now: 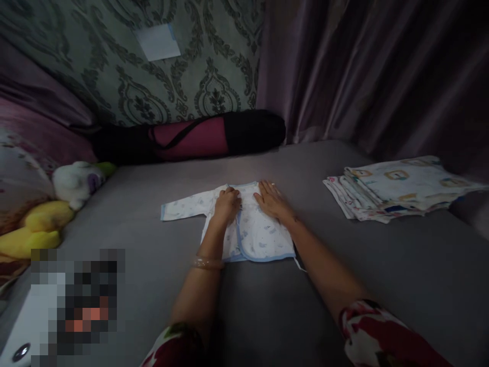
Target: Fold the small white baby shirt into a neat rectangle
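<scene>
A small white baby shirt (263,237) with blue trim and a faint print lies flat on the grey bed sheet, its front edges overlapping. One sleeve stretches out to the left; the other is not visible on the right side. My left hand (228,205) rests on the upper left chest of the shirt, fingers curled in on the cloth near the neckline. Flat on the upper right, by the shoulder, lies my right hand (273,203) with its fingers extended. A thin white tie sticks out at the lower right hem.
Folded printed cloths (397,186) are stacked at the right. A long black and maroon bag (191,136) lies along the wall. Plush toys (74,183) sit at the left edge, and a partly blurred-out white object (34,316) is at the lower left of the bed sheet (126,224).
</scene>
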The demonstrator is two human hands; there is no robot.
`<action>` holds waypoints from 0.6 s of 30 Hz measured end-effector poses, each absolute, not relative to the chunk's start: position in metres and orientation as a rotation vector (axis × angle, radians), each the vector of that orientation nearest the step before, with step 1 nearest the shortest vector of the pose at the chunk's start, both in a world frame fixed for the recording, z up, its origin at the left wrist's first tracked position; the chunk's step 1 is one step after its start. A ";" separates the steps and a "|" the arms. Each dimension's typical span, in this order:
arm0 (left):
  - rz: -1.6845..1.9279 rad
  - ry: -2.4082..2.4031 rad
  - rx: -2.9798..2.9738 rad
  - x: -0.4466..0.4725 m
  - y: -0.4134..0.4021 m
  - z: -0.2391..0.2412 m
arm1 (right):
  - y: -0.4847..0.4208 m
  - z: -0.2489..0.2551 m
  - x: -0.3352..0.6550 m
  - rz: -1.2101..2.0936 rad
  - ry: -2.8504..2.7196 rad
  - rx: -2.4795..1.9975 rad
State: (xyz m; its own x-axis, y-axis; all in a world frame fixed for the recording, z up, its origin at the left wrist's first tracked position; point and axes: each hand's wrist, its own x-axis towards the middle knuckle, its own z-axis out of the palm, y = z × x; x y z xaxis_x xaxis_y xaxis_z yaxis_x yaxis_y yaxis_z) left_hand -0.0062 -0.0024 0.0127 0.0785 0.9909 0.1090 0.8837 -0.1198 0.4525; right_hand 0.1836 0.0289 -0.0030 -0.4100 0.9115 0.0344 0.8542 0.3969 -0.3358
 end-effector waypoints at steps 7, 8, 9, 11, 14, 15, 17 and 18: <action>0.803 1.982 1.645 -0.054 -0.013 0.042 | 0.019 0.022 0.169 0.475 -2.562 -1.503; 0.806 2.033 1.627 -0.062 -0.016 0.045 | 0.014 0.023 0.163 0.482 -2.596 -1.468; 0.795 2.085 1.600 -0.070 -0.020 0.047 | 0.008 0.023 0.158 0.500 -2.625 -1.447; 0.786 2.187 1.504 -0.085 -0.027 0.044 | -0.001 0.019 0.148 0.515 -2.656 -1.448; 0.835 2.284 1.318 -0.105 -0.033 0.032 | -0.007 0.013 0.143 0.452 -2.654 -1.479; 0.852 2.304 1.271 -0.111 -0.033 0.028 | -0.007 0.012 0.143 0.442 -2.654 -1.486; 0.872 2.345 1.206 -0.122 -0.035 0.023 | -0.005 0.015 0.144 0.468 -2.666 -1.505; 0.879 2.368 1.186 -0.127 -0.036 0.022 | -0.004 0.018 0.143 0.499 -2.676 -1.517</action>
